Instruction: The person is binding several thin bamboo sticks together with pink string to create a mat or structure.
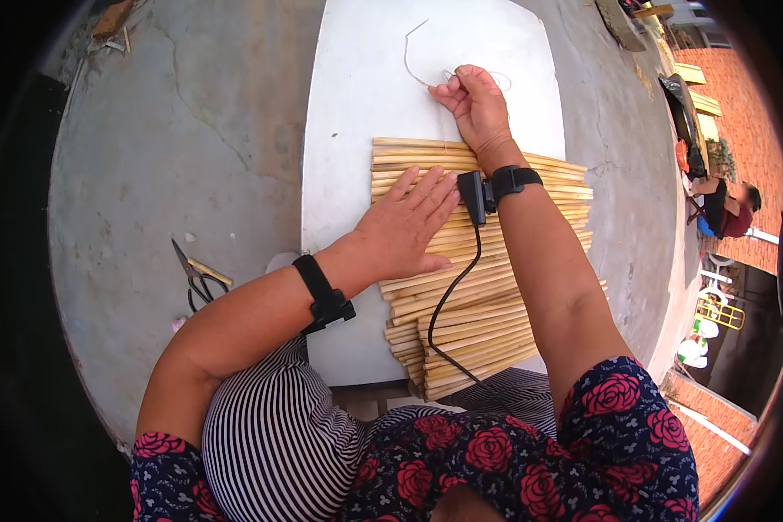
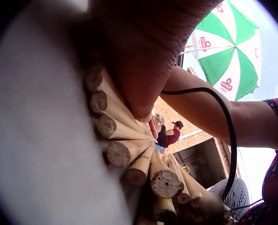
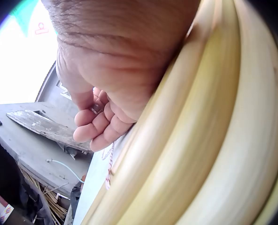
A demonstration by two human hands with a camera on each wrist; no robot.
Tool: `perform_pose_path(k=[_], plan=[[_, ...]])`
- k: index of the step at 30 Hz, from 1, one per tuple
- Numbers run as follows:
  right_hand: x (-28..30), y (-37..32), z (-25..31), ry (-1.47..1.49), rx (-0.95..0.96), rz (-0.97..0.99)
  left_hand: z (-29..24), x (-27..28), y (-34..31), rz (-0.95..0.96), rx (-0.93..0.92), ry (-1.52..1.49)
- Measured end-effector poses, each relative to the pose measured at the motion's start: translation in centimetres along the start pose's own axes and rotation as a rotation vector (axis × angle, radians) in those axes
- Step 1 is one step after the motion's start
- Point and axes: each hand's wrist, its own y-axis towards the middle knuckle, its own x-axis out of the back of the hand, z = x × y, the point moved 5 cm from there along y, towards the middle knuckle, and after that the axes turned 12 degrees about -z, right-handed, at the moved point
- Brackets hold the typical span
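A row of pale yellow stalks (image 1: 474, 252), joined side by side like a mat, lies across a white board. Spread flat, my left hand (image 1: 406, 228) rests on the left part of the stalks. Their round cut ends (image 2: 118, 153) show close under that hand in the left wrist view. Past the far edge of the mat, my right hand (image 1: 476, 109) pinches a thin string (image 1: 407, 63) between thumb and curled fingers. The string trails over the board in a loose curve. A red-and-white twisted piece of cord (image 3: 109, 171) runs beside the outermost stalk in the right wrist view.
The white board (image 1: 348, 104) sits above a grey concrete floor (image 1: 183, 157). Scissors (image 1: 197, 277) with dark handles lie at left. A black cable (image 1: 444, 304) crosses the stalks from the right wrist camera. Another person (image 1: 732, 209) sits far off at right.
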Motion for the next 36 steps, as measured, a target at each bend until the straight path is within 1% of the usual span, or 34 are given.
perform_pose_path(k=[4,7,10,13,16,18,20,22,25,31,36], plan=[[-0.1,-0.1,0.1,0.043,-0.007,-0.016,-0.1,0.6,0.2,0.059,0.007,0.040],[-0.2,0.0,-0.1,0.013,0.008,-0.007,0.3,0.5,0.5,0.076,0.036,-0.049],[-0.3,0.1,-0.1,-0.022,0.012,-0.028,1.1,0.9,0.6,0.013,0.106,0.107],[-0.2,0.0,-0.1,0.011,0.017,-0.014,1.3,0.8,0.7,-0.010,0.090,0.068],[-0.3,-0.1,0.0,0.004,0.010,-0.038,1.0,0.8,0.8,0.027,0.085,0.115],[-0.2,-0.2,0.1,-0.002,0.008,-0.057,0.8,1.0,0.8,0.014,0.093,0.117],[-0.1,-0.1,0.0,-0.007,0.012,-0.079,0.8,1.3,0.7,-0.029,0.078,0.145],[-0.5,-0.1,0.1,-0.016,0.016,-0.058,0.4,1.9,0.4,-0.083,0.039,0.183],[-0.3,-0.2,0.0,-0.016,0.006,-0.057,0.0,1.9,-0.1,-0.034,0.073,0.160],[-0.2,-0.2,-0.2,-0.007,0.016,-0.038,-0.2,1.9,1.2,-0.046,-0.026,0.107],[-0.2,-0.3,0.0,-0.017,0.019,-0.062,0.0,1.8,1.2,-0.065,-0.009,0.073]])
